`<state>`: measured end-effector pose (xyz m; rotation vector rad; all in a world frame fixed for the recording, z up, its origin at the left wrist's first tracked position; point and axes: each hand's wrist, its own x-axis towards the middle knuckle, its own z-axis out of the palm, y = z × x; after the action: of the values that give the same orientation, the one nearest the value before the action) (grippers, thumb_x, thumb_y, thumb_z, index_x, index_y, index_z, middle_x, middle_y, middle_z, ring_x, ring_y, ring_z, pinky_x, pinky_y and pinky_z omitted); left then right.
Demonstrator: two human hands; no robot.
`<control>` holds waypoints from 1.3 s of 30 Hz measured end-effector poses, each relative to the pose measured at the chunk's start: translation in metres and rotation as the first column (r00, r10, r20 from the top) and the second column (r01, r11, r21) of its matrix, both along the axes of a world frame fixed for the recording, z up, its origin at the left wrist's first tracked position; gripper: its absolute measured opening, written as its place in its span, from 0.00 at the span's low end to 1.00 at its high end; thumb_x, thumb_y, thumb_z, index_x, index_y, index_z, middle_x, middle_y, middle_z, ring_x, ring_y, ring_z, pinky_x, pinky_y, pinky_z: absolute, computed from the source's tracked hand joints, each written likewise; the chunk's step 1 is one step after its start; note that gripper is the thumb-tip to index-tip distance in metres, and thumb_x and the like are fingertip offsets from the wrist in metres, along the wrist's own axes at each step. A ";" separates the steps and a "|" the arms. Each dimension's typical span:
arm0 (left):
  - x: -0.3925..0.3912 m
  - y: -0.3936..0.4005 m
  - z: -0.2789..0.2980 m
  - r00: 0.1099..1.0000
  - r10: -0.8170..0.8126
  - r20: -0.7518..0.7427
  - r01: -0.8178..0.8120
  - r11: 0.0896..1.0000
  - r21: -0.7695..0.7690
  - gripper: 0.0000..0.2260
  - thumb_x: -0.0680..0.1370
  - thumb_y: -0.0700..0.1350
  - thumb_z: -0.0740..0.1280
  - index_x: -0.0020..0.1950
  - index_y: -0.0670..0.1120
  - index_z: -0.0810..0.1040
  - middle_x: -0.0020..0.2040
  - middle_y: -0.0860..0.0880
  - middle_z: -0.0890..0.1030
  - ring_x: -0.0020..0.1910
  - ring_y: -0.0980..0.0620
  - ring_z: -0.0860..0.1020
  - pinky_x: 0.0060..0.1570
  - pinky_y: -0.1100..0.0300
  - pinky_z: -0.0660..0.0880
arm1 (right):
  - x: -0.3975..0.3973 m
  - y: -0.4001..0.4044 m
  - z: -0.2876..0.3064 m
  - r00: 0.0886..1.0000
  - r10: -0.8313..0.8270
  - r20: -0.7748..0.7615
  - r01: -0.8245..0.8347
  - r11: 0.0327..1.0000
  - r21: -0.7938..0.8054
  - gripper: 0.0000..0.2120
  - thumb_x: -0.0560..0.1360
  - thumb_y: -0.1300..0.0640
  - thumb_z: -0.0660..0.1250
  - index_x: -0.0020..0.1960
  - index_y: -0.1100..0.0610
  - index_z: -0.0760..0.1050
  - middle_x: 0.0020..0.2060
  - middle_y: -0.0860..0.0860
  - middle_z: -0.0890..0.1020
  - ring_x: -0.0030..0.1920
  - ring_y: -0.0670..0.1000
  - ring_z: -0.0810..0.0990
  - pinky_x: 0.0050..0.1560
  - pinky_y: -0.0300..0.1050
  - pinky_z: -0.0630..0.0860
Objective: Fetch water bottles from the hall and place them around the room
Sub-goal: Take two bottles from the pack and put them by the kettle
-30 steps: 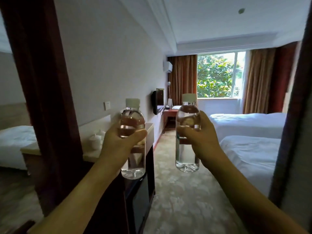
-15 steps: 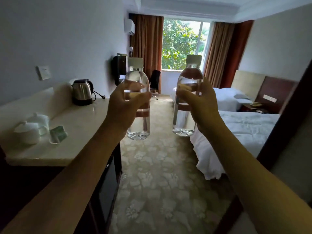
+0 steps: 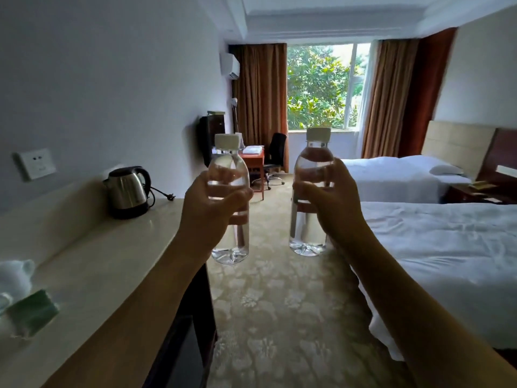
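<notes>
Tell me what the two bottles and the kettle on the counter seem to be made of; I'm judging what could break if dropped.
Left bottle and right bottle: apparently clear thin plastic, since the carpet shows through and each carries a white screw cap. Kettle: body looks like brushed steel with a dull sheen; lid, handle and base look like black plastic.

White crockery [image 3: 14, 275] and green packet [image 3: 33, 312] blurred, edge-cropped

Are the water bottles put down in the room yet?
Not yet. Fetching looks done: the left hand grips one bottle, the right hand the other bottle, both upright over the carpet. Placing is left; no bottle stands on the counter by the kettle.
</notes>
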<state>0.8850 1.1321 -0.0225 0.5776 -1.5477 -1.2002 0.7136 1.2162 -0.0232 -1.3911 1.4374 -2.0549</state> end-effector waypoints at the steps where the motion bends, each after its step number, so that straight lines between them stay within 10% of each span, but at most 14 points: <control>1: -0.011 -0.014 0.003 1.000 0.013 0.003 -0.013 1.000 -0.009 0.15 0.74 0.38 0.72 0.59 0.41 0.77 0.47 0.43 0.82 0.41 0.48 0.84 0.34 0.61 0.80 | -0.013 -0.017 0.003 1.000 0.021 0.000 -0.021 1.000 -0.003 0.24 0.71 0.66 0.70 0.65 0.54 0.71 0.47 0.55 0.80 0.41 0.46 0.84 0.38 0.43 0.82; 28: 0.042 -0.406 -0.029 0.835 0.538 -0.114 -0.545 0.838 -0.038 0.15 0.66 0.43 0.74 0.52 0.49 0.79 0.43 0.48 0.83 0.41 0.47 0.84 0.40 0.52 0.83 | -0.031 -0.509 -0.014 0.889 0.446 -0.102 -0.449 0.894 -0.001 0.26 0.66 0.61 0.71 0.63 0.61 0.71 0.46 0.57 0.79 0.42 0.52 0.83 0.38 0.46 0.81; 39: 0.128 -0.456 -0.121 0.611 0.791 -0.004 -0.790 0.611 0.054 0.17 0.63 0.39 0.77 0.45 0.47 0.73 0.33 0.57 0.77 0.32 0.58 0.76 0.34 0.60 0.73 | 0.113 -0.636 -0.102 0.499 0.866 -0.031 -0.863 0.500 0.069 0.19 0.66 0.70 0.67 0.53 0.56 0.71 0.41 0.47 0.80 0.40 0.50 0.81 0.39 0.46 0.79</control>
<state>1.0129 0.6765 -0.1440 1.1310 -1.0155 -0.5312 0.8265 0.5803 -0.1255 -1.6746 0.5140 -1.2757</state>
